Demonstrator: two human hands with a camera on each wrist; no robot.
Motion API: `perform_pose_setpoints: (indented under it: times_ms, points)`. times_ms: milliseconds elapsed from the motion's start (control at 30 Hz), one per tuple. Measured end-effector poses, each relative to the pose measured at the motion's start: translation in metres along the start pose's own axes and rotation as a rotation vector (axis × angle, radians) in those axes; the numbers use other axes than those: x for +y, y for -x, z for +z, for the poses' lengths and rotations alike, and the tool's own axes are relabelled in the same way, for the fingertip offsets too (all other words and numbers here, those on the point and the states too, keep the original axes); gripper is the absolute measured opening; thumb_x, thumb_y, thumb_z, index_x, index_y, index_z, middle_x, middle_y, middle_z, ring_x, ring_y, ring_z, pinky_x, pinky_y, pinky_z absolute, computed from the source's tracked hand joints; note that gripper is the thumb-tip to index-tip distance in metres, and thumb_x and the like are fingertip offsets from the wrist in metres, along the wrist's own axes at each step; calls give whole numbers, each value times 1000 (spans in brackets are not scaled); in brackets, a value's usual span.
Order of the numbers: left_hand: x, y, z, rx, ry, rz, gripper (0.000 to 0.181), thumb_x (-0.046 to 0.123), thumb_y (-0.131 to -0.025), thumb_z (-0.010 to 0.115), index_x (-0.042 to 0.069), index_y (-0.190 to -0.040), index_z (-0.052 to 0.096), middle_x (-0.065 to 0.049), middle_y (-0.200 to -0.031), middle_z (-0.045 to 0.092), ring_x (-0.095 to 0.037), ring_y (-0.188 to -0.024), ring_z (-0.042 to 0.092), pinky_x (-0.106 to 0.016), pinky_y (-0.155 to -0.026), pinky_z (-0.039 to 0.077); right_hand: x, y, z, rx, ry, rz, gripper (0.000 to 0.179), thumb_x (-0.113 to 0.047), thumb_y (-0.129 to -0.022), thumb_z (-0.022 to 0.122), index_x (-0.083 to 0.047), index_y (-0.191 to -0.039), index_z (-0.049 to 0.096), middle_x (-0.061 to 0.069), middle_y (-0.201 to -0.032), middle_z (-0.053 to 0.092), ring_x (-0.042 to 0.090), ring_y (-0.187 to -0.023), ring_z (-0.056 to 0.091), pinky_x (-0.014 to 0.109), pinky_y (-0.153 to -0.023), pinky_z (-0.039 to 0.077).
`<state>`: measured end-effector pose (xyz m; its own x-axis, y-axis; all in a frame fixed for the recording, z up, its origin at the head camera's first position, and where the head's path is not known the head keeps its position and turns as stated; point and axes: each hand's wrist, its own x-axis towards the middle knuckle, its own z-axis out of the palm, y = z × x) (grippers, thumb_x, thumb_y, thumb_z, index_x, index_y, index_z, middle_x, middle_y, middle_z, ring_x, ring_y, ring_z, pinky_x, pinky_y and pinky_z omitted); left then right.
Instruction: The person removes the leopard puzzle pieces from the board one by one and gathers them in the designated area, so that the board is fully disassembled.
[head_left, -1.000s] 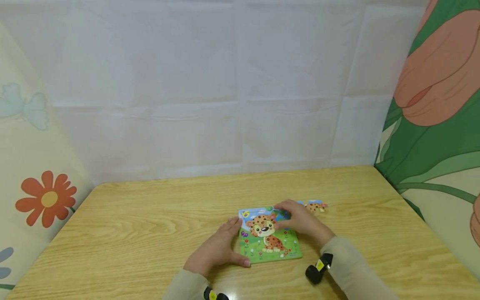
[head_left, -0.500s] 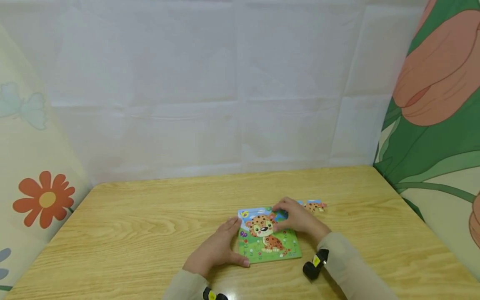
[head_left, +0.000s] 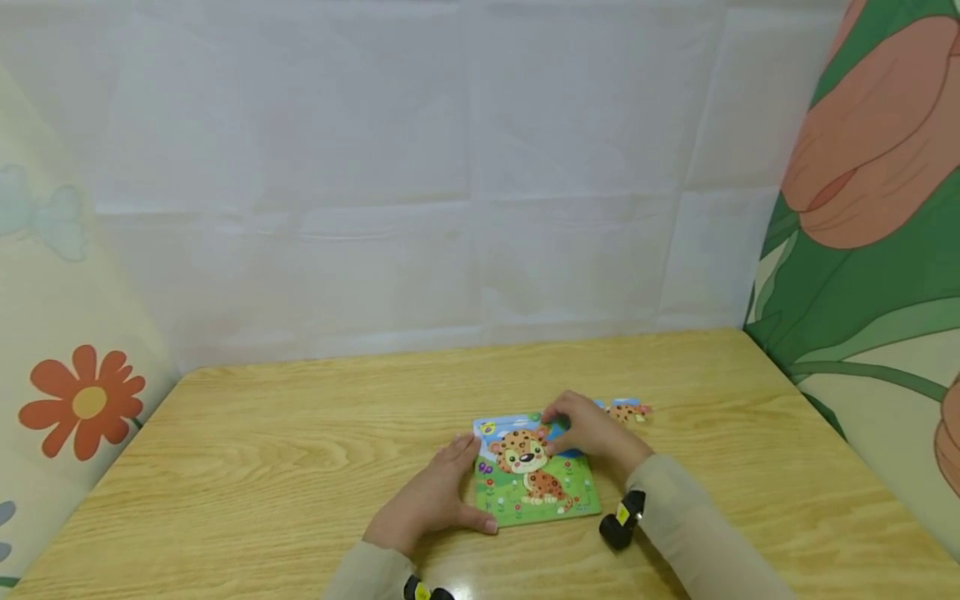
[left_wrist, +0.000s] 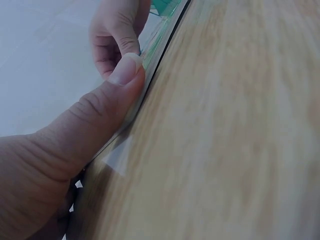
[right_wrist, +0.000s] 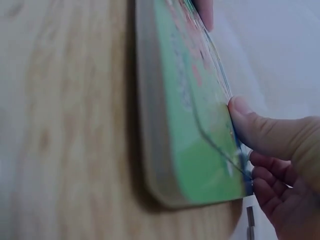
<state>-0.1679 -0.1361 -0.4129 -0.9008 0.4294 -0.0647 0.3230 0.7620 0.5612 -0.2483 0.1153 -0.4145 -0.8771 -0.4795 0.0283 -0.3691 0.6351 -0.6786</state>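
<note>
A square jigsaw puzzle with a spotted leopard cub on green grass lies on the wooden table in the head view. My left hand holds it at the near left corner, fingers along the left side and thumb against the near edge. My right hand is over the far right part, thumb and index finger spread across a blue puzzle piece that they pinch; the palm hides much of its outline. The right wrist view shows the right thumb at the puzzle's surface and the other fingers curled below.
Beyond my right hand, loose leopard-patterned pieces lie on the table, partly covered by the hand. A white cloth hangs at the back edge. Painted flower panels stand at both sides.
Both hands keep their places on the puzzle. The right wrist has swung slightly left, and the whole head view has shifted a little.
</note>
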Motion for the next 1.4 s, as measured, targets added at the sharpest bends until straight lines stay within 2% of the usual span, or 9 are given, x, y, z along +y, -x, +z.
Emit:
perform_pose_setpoints:
  times_ms: [200,567,867,1100,1300,1400]
  points:
    - [0,0,-1,-1,0,2,117,49,-55,82,-6,-143,26,-22,-151,20,-39,-139,16,-53,-113,17,-3,-3,0,7,-4,38,32,-11,-71,79,-7,-98,63,3,-100,55,20,-97,53,41,-91,46]
    - [0,0,0,-9,7,-2,117,49,-56,82,-6,-143,25,-22,-151,20,-40,-139,16,-54,-112,18,-9,-3,1,7,18,68,30,-7,-71,78,-6,-95,61,3,-97,53,20,-95,52,40,-91,46]
    - [-2,-1,1,0,2,6,117,48,-56,83,-6,-142,26,-22,-150,21,-39,-139,16,-53,-112,17,-8,-3,2,20,48,53,32,-9,-70,79,-6,-95,59,4,-100,53,21,-97,50,40,-92,44]
    - [-2,-1,2,2,4,7,117,47,-55,83,-7,-142,26,-22,-150,21,-39,-139,16,-53,-113,17,-8,-2,3,24,63,56,40,-11,-71,79,-4,-106,60,6,-105,55,23,-101,51,41,-94,44]
    - [-2,-1,2,0,-5,10,117,48,-56,83,-7,-142,26,-23,-150,21,-39,-139,16,-53,-113,17,-8,0,3,40,71,54,37,-11,-71,78,-6,-104,62,4,-104,54,22,-101,50,40,-94,44]
    - [-2,-1,2,4,-6,14,117,48,-55,83,-7,-142,26,-23,-150,20,-39,-139,17,-53,-113,17,-8,0,3,47,41,58,37,-12,-71,79,-9,-103,60,4,-106,54,22,-102,51,41,-95,44]
